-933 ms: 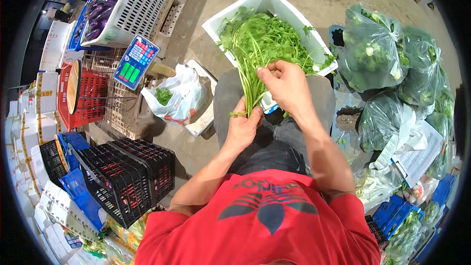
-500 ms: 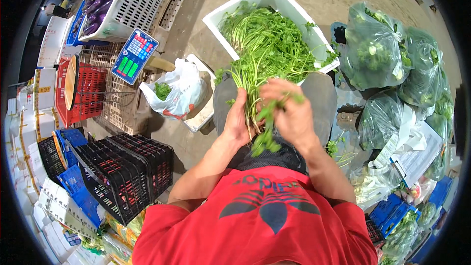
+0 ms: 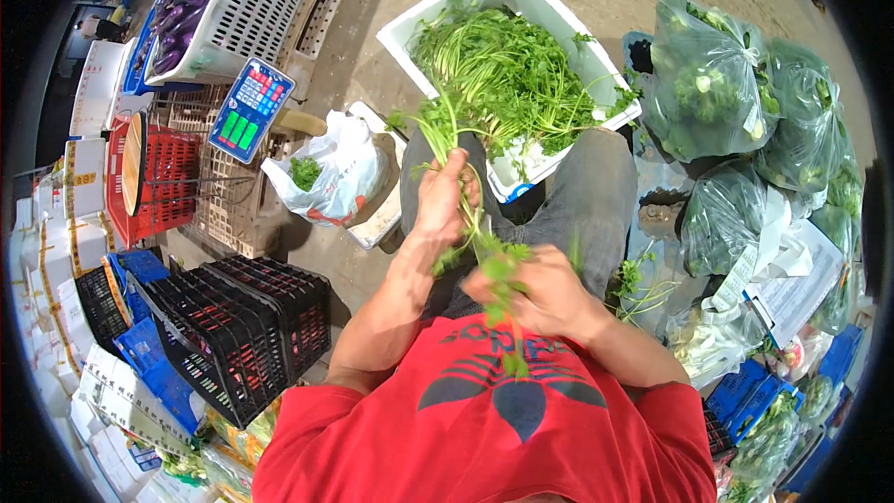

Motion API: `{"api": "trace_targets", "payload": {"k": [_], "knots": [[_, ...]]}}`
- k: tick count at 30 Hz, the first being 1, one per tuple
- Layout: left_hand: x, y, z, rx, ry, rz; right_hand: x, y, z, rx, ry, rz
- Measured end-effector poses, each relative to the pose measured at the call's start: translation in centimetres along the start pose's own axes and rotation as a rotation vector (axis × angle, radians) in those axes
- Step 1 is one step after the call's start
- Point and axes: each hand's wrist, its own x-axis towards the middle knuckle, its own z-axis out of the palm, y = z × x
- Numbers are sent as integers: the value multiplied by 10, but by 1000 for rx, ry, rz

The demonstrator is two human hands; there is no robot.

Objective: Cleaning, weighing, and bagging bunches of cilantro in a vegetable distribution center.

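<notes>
My left hand [image 3: 445,197] is closed round a thin bunch of coriander-like herb stalks [image 3: 438,121], held upright above my left thigh. Closer to my body, my right hand [image 3: 540,291] is curled around a few leafy sprigs [image 3: 503,265] of the same herb. Motion blurs those leaves, some of which hang over my red shirt. Just beyond my knees stands a white foam box [image 3: 419,23] with a large heap of the herb [image 3: 512,70] in it. White scraps lie at the box's near edge.
At left are a plastic bag [image 3: 340,168] with some greens, a blue weighing scale [image 3: 250,107], black crates [image 3: 233,326], a red basket [image 3: 172,172] and a crate of eggplants [image 3: 191,0]. Bagged greens [image 3: 708,84] and a clipboard [image 3: 792,293] sit at right.
My right hand has drawn back and down toward my shirt with leafy sprigs, away from the left hand. My left hand has risen slightly with its bunch, and my knees have parted.
</notes>
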Motion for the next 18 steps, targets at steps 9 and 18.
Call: {"api": "trace_targets", "payload": {"k": [9, 18], "knots": [[-9, 30, -1, -14, -25, 62, -173, 4, -117, -150, 501, 1037], [-28, 18, 33, 98, -187, 85, -30, 36, -22, -185, 427, 458]]}}
